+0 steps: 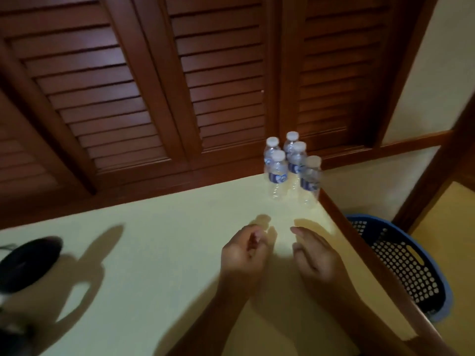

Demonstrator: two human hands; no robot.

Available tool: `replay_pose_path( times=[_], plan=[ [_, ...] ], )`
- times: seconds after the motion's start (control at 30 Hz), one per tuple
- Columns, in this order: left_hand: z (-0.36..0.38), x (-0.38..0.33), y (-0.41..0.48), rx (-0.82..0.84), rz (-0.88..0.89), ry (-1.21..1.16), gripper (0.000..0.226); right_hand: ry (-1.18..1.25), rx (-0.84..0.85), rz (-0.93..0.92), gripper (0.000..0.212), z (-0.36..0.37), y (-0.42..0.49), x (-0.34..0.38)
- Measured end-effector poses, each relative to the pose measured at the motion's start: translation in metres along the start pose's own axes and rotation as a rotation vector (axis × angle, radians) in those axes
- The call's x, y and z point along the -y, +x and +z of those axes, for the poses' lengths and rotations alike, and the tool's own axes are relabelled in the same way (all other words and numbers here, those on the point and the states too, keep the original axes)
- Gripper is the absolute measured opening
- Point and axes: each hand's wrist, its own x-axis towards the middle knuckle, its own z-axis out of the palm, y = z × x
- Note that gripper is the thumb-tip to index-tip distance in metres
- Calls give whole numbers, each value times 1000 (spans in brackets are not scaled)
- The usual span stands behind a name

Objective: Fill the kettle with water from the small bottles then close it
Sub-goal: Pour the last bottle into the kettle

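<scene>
Several small clear water bottles (pixel 277 173) with white caps and blue labels stand clustered at the far right corner of the pale yellow table (pixel 154 240). The nearest one (pixel 310 179) stands at the table's right edge. My left hand (pixel 243 253) hovers over the table below the bottles, fingers loosely curled and holding nothing. My right hand (pixel 314 255) is beside it, fingers spread and pointing toward the bottles, also holding nothing. At the far left edge a dark rounded shape (pixel 28 260) that looks like the kettle's open lid or top is partly cut off and blurred.
Dark wooden louvered doors (pixel 154 86) run behind the table. A blue perforated plastic basket (pixel 401 260) sits on the floor just past the table's right edge. A wooden frame borders the table on the right.
</scene>
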Motion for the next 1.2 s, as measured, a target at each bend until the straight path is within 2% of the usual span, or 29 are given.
replay_pose_path(
  times=[0.1,0.23,0.5,0.73,0.83,1.0,1.1,1.2],
  plan=[
    [-54,4,-36,-61,-57,-15,17,38,109,-124,41,35,-17,42],
    [-120,6,-79,-231,-115,-81,35,178,224,-292,40,77,-47,99],
    [-230,16,-166,-570,-170,-68,30,344,365,-521,38,134,-104,203],
    [-320,15,-238,-808,-136,-47,31,497,417,-692,34,170,-165,291],
    [-364,24,-256,-853,-120,-37,33,546,460,-716,35,196,-185,329],
    [-445,56,-263,-859,-127,-53,23,545,486,-687,34,252,-206,396],
    [-499,82,-258,-806,-151,-42,24,525,426,-651,35,289,-208,438],
    [-548,114,-246,-755,-177,-43,25,453,338,-696,35,327,-203,474]
  ],
)
